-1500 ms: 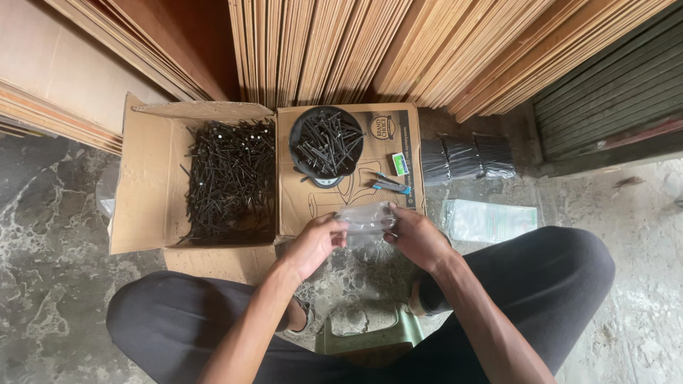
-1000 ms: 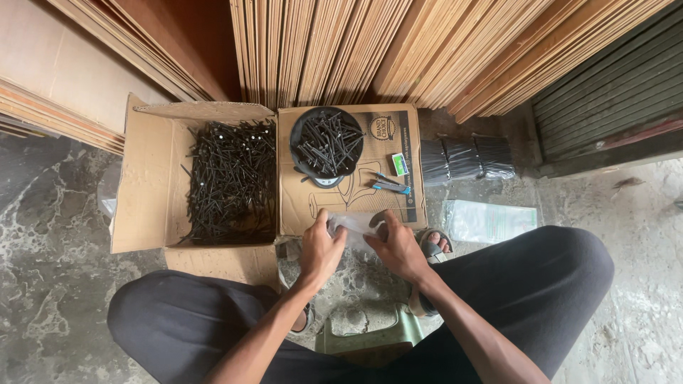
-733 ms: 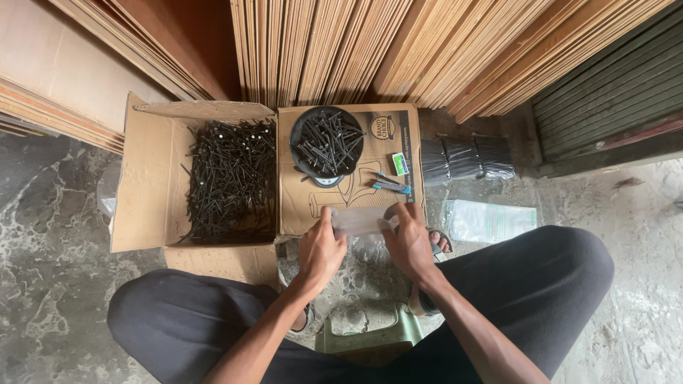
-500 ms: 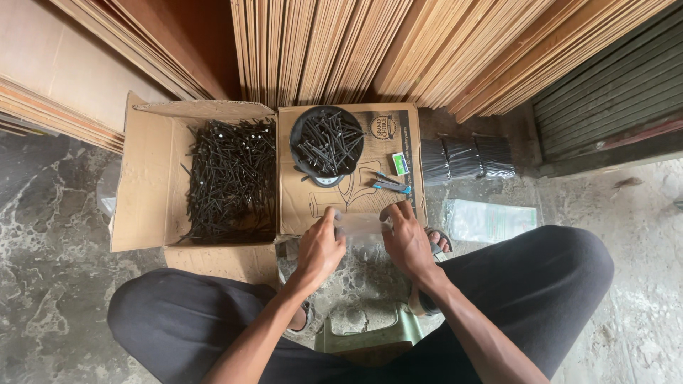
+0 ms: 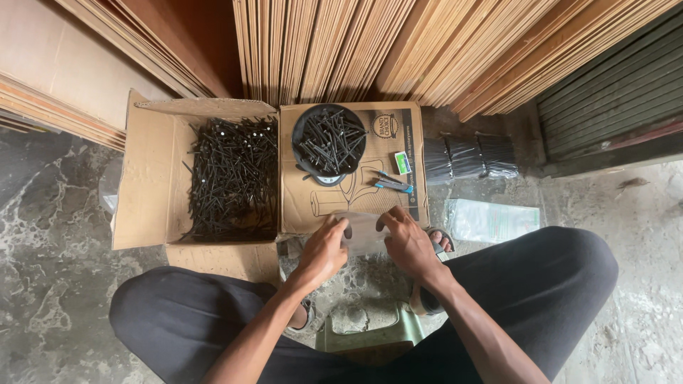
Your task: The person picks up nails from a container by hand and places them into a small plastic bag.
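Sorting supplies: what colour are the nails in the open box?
Black, the nails in the cardboard box, clearest in the head view.

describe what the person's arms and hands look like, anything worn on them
Both forearms are bare to past the elbow; no sleeves, gloves, watch or bracelet show. The left hand and right hand are bare too, and no rings can be made out at this size. Below the arms, dark trousers cover both legs.
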